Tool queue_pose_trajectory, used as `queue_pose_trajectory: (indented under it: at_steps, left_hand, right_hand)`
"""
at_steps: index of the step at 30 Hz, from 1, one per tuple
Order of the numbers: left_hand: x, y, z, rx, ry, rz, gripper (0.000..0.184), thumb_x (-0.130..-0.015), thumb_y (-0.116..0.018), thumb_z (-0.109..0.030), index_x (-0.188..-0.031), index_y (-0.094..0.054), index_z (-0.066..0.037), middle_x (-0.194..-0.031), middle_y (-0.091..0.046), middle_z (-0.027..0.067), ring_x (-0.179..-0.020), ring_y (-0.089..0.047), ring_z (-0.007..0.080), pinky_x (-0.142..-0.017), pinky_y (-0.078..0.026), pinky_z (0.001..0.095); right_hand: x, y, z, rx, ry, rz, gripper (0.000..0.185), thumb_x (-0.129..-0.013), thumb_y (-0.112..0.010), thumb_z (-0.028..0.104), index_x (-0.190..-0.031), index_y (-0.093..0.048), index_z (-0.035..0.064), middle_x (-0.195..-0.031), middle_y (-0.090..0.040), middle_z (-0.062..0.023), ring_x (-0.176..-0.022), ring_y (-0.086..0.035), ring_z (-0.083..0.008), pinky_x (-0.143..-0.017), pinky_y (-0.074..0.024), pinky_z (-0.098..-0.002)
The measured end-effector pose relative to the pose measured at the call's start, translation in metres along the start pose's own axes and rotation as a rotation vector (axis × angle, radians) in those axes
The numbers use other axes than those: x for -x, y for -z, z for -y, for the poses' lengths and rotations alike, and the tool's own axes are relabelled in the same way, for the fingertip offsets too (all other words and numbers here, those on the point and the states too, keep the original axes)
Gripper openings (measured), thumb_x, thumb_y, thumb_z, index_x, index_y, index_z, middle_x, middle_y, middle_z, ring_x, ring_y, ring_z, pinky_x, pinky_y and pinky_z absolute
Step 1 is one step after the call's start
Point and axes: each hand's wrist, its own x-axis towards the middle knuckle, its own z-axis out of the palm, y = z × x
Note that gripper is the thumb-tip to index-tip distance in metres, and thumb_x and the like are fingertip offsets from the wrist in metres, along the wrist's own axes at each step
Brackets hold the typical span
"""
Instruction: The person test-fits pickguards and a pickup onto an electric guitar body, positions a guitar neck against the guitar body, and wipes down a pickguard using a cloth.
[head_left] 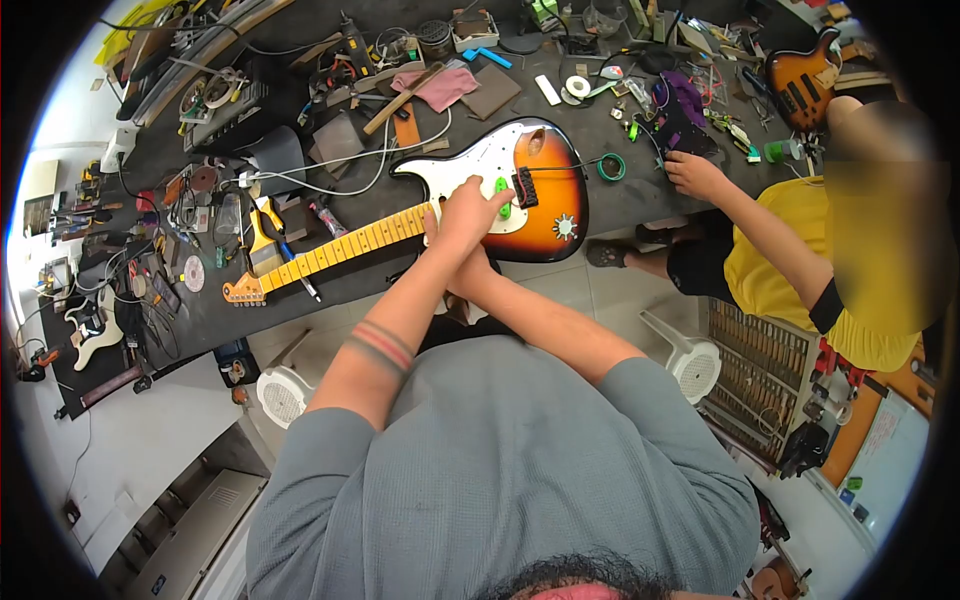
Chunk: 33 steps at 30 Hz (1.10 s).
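At 12 o'clock on the table (640,195) lies your elec. guitar (555,195), neck (350,245) toward approx. 8. Your left hand (465,212) is over the pickguard (460,170), fingers part-spread nr. a green piece (503,197); can't tell if they grip it. Your right hand (470,272) crosses beneath, mostly hidden, hold unclear. Step in hand's prob. steadying the guitar; next move calls for uncrossing both arms w/o knocking it.

A pink cloth (440,90) lay crumpled on a dark workbench (632,197); a white guitar body (98,346) rested toward its left end; two white stools (284,400) stood nearby; a yellow-shirted person (780,240) was at right.
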Motion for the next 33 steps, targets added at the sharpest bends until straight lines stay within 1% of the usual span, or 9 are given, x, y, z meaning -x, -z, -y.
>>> queue_pose_trajectory:
  at_steps: [3,5,7,9,10,11,20,24,33]
  left_hand:
    - [0.042,0.067,0.023,0.233,-0.078,-0.029,0.049,-0.100,-0.076,-0.032,-0.134,-0.068,0.004,-0.106,-0.078,0.0225,-0.087,-0.078,0.0282,-0.082,-0.059,0.0390]
    - [0.065,0.108,0.067,0.144,-0.411,-0.236,0.031,-0.098,-0.070,-0.015,-0.125,-0.069,0.002,-0.112,-0.073,0.0211,-0.104,-0.071,0.0388,-0.092,-0.057,0.0443]
    - [0.079,0.143,0.111,-0.148,-0.531,-0.262,0.039,-0.090,-0.072,-0.007,-0.129,-0.067,-0.003,-0.120,-0.068,0.0214,-0.117,-0.064,0.0433,-0.102,-0.052,0.0492]
    - [0.093,0.160,0.137,-0.347,-0.413,-0.155,0.065,-0.084,-0.083,-0.014,-0.145,-0.063,-0.011,-0.138,-0.063,0.0162,-0.130,-0.059,0.0393,-0.112,-0.044,0.0527]
    - [0.096,0.164,0.147,-0.425,-0.421,-0.109,0.072,-0.083,-0.087,-0.020,-0.150,-0.061,-0.014,-0.144,-0.060,0.0133,-0.137,-0.056,0.0348,-0.118,-0.038,0.0528]
    - [0.093,0.162,0.160,-0.437,-0.424,-0.075,0.071,-0.084,-0.086,-0.018,-0.150,-0.060,-0.014,-0.144,-0.059,0.0127,-0.139,-0.054,0.0335,-0.121,-0.036,0.0524]
    - [0.076,0.147,0.183,-0.362,-0.385,-0.105,0.048,-0.091,-0.077,-0.005,-0.138,-0.070,-0.012,-0.137,-0.065,0.0100,-0.132,-0.060,0.0332,-0.120,-0.039,0.0483]
    - [0.075,0.144,0.181,-0.390,-0.405,-0.143,0.047,-0.089,-0.077,-0.005,-0.136,-0.071,-0.011,-0.135,-0.065,0.0096,-0.131,-0.060,0.0314,-0.120,-0.039,0.0503]
    - [0.080,0.121,0.165,-0.527,-0.268,-0.251,0.047,-0.091,-0.075,-0.003,-0.136,-0.071,-0.012,-0.143,-0.064,0.0114,-0.139,-0.057,0.0362,-0.121,-0.038,0.0519]
  right_hand:
    - [-0.011,0.022,0.007,0.063,-0.077,0.396,0.053,-0.103,-0.058,0.028,-0.147,-0.051,-0.0009,-0.125,-0.071,-0.0300,-0.109,-0.075,-0.0429,-0.090,-0.0599,-0.0541]
    - [-0.006,0.015,0.018,0.147,-0.045,0.100,0.056,-0.098,-0.062,0.019,-0.150,-0.052,-0.0006,-0.112,-0.076,-0.0270,-0.093,-0.077,-0.0458,-0.079,-0.0619,-0.0533]
    - [-0.005,0.001,0.012,0.209,0.062,-0.408,0.064,-0.095,-0.063,0.014,-0.155,-0.047,-0.0005,-0.106,-0.077,-0.0258,-0.085,-0.077,-0.0458,-0.075,-0.0620,-0.0538]
    - [0.000,0.039,0.031,0.107,-0.135,0.088,0.070,-0.096,-0.061,0.012,-0.161,-0.040,-0.0008,-0.108,-0.076,-0.0278,-0.087,-0.077,-0.0456,-0.076,-0.0617,-0.0538]
    - [-0.001,0.027,0.024,0.116,-0.093,0.002,0.078,-0.095,-0.060,0.011,-0.167,-0.034,0.0000,-0.087,-0.076,-0.0232,-0.073,-0.075,-0.0422,-0.066,-0.0588,-0.0536]
    - [-0.002,0.041,0.032,0.066,-0.148,0.114,0.076,-0.092,-0.065,0.011,-0.162,-0.037,-0.0006,-0.106,-0.076,-0.0276,-0.086,-0.077,-0.0442,-0.074,-0.0613,-0.0532]
    - [0.010,0.091,0.020,-0.028,-0.202,0.013,0.063,-0.094,-0.059,0.010,-0.157,-0.051,0.0120,-0.096,-0.078,-0.0219,-0.084,-0.076,-0.0426,-0.073,-0.0587,-0.0547]
    - [0.034,0.181,-0.064,-0.172,-0.384,-0.692,0.022,-0.097,-0.064,0.018,-0.116,-0.071,0.0084,-0.099,-0.076,-0.0203,-0.092,-0.075,-0.0413,-0.082,-0.0585,-0.0518]
    - [-0.004,0.148,-0.392,0.073,-0.844,-0.683,0.033,-0.096,-0.067,0.020,-0.126,-0.066,0.0051,-0.094,-0.075,-0.0155,-0.094,-0.073,-0.0329,-0.088,-0.0562,-0.0451]
